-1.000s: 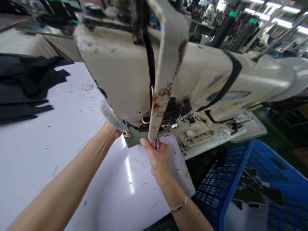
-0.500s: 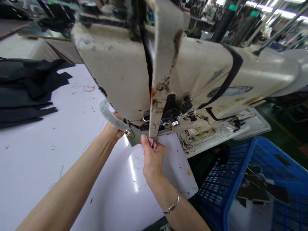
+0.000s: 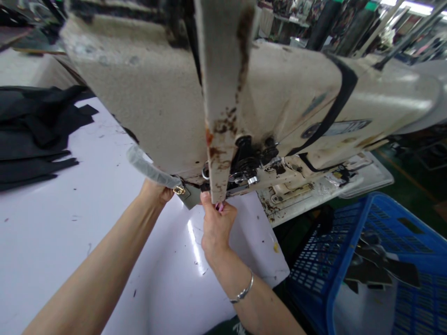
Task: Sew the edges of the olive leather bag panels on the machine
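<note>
Under the head of the sewing machine (image 3: 146,102) is a grey-green bag piece (image 3: 190,197) with a gold metal fitting (image 3: 179,190). A curved strap in cloudy plastic wrap (image 3: 150,168) rises from it. My left hand (image 3: 156,191) is closed on the piece at the fitting's left, its fingertips partly hidden by the strap. My right hand (image 3: 217,228) is curled round a small pink tool (image 3: 219,207), most of it covered by the fingers. The right thumb points up at the piece's right end, below the machine's head. The needle area is hidden.
A white tabletop (image 3: 104,223) with thread scraps lies under my forearms. Dark cut fabric pieces (image 3: 31,135) are stacked at left. A blue plastic basket (image 3: 335,279) holding dark pieces stands at right, below the machine bed (image 3: 289,195).
The view has moved closer to the machine, which looks larger and further left. Both hands appear slightly further left, still holding the same things. The right thumb sits nearer the machine's head.
</note>
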Demonstrator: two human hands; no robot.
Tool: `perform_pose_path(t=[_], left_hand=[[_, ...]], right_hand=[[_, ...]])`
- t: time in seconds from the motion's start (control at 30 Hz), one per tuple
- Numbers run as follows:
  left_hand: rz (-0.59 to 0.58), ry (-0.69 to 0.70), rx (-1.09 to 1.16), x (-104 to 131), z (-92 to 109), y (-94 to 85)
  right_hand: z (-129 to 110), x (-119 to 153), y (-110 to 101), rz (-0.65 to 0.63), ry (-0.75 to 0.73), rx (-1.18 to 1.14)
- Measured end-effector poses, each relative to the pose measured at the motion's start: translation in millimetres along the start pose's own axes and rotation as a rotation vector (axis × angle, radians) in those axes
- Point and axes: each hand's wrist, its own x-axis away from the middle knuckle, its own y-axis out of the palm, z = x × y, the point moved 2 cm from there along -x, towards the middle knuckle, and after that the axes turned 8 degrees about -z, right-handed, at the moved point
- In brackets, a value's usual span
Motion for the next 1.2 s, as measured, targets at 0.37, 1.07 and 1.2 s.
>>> perform_pose_path(t=[0.37, 1.07, 1.2], left_hand=[[0.509, -0.125, 0.206, 55, 3, 7.1], [-0.071, -0.853, -0.188, 192, 10, 4.3], [-0.066, -0.354, -1.043, 198, 37, -10.8]], right_hand=[[-9, 2, -12, -0.064, 0.009, 0.159], [-24, -31, -52, -0.339, -0.115, 0.356], [-28, -30, -52, -0.349, -0.098, 0.382]])
